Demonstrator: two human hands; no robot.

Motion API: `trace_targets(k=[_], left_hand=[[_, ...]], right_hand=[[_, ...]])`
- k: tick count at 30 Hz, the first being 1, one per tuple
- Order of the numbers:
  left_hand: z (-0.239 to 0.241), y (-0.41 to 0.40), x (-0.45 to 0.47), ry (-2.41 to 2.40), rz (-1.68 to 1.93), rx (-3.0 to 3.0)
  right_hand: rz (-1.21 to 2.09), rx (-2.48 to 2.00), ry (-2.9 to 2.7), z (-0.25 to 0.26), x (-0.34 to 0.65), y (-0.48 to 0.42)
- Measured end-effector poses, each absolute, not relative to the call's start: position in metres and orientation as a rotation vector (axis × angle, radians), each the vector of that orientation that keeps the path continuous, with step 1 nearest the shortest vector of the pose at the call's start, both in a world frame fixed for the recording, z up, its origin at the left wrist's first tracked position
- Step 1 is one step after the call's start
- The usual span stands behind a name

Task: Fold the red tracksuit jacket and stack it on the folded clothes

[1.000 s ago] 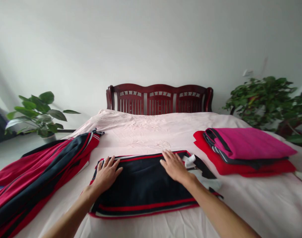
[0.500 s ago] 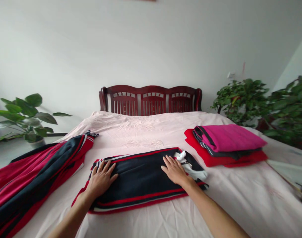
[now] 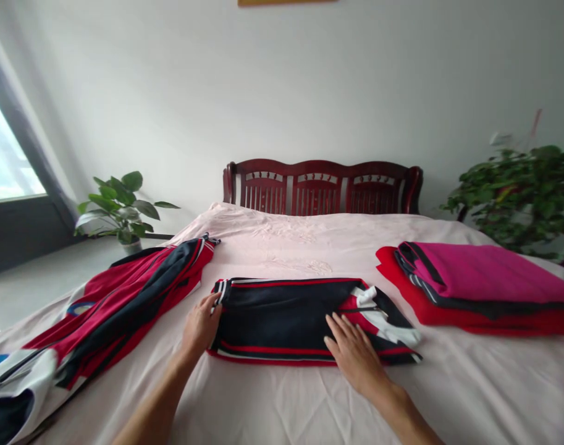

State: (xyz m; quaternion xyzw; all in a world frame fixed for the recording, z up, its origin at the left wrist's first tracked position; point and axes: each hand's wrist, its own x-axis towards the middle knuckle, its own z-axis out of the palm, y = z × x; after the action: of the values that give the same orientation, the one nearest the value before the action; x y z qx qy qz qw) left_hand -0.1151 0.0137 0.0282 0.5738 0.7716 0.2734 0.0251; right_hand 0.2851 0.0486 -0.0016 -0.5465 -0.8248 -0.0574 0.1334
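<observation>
A navy track jacket (image 3: 282, 318) with red and white trim lies folded into a flat rectangle on the bed. Its right end shows a zip and white and red parts. My left hand (image 3: 202, 324) is at the jacket's left end, its fingers curled over the striped edge; part of the fingers is hidden. My right hand (image 3: 356, 355) rests on the right part of the jacket, open, fingers stretched out on the cloth. Left of it, a second red and navy track jacket (image 3: 138, 303) lies spread lengthwise, with white and blue parts near me.
A pile of folded clothes, a magenta piece (image 3: 485, 272) on top and a red one (image 3: 504, 318) below, sits on the right of the bed. The pale pink sheet (image 3: 282, 402) has wrinkles. Behind stands a dark wooden headboard (image 3: 319, 188), with potted plants (image 3: 124, 207) either side.
The view has turned left. My left hand has gone from lying flat on the jacket to its left edge, and that end now looks straighter. My right hand has slid towards the near edge.
</observation>
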Motion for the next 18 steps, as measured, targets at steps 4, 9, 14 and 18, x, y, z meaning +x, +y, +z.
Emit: trace_targets(k=[4, 9, 14, 18], left_hand=[[0.022, -0.01, -0.129, 2.513, 0.925, 1.475], [0.022, -0.019, -0.136, 2.464, 0.883, 1.402], [0.028, -0.023, -0.149, 2.236, 0.886, 1.444], [0.028, -0.026, -0.163, 2.015, 0.93, 1.462]], right_hand=[[-0.214, -1.555, -2.348, -0.013, 0.279, 0.036], [-0.256, -1.535, -2.306, -0.014, 0.28, 0.039], [-0.253, -1.511, -2.294, -0.016, 0.282, 0.041], [-0.25, -1.495, -2.274, -0.019, 0.283, 0.043]])
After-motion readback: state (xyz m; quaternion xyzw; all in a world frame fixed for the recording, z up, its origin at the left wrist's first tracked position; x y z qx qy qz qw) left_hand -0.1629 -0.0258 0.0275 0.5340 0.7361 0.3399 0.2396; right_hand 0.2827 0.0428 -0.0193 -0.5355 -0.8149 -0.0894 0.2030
